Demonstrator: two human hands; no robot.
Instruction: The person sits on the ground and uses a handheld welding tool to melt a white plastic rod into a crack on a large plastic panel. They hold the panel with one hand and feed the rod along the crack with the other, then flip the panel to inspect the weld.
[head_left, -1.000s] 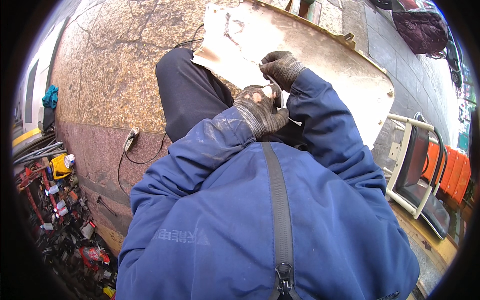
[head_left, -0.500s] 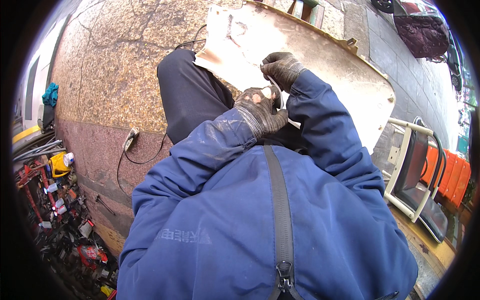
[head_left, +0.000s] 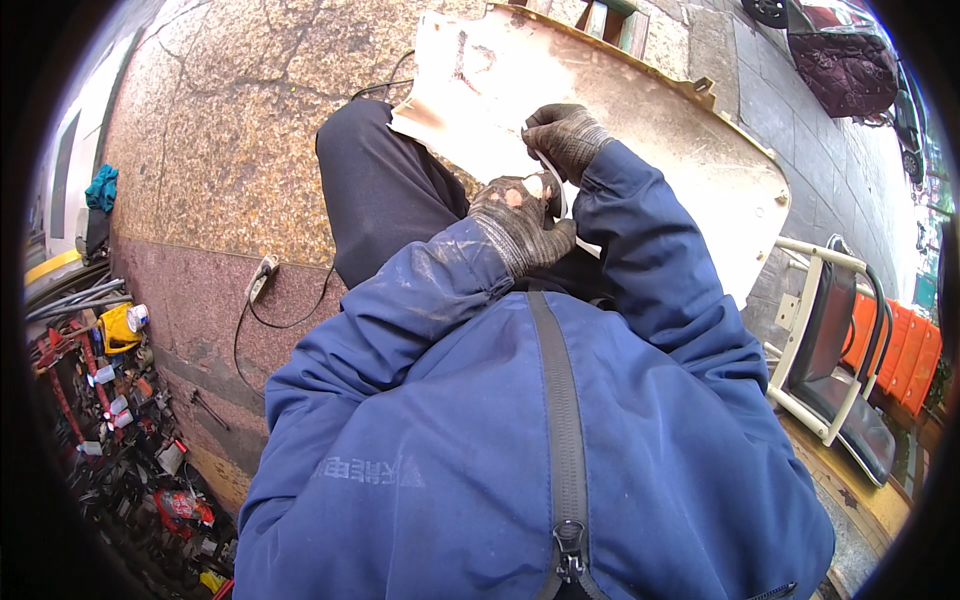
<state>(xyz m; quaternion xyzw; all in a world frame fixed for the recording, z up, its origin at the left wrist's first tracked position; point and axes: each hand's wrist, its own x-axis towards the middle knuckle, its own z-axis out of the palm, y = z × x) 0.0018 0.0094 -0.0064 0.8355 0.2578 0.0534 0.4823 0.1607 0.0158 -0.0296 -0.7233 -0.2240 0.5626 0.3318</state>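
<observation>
My left hand (head_left: 515,215), in a worn dark knit glove with holes showing bare skin, is closed low over my lap. Just above and to its right, my right hand (head_left: 570,140), gloved too, pinches its fingertips together. A thin curved white strip (head_left: 558,178) runs between the two hands, both of which grip it. Whatever else the left fingers hold is hidden by that hand. Beneath and beyond the hands lies a large off-white curved panel (head_left: 650,130) with a ragged, dirty far edge. Its near edge reaches my dark-trousered knee (head_left: 385,185).
A power strip (head_left: 262,278) with a black cord lies on the stone floor to the left. Cluttered tools and parts (head_left: 130,440) fill the lower left. On the right stand a metal-framed chair (head_left: 825,340) and an orange barrier (head_left: 900,350). A covered vehicle (head_left: 845,65) is at far right.
</observation>
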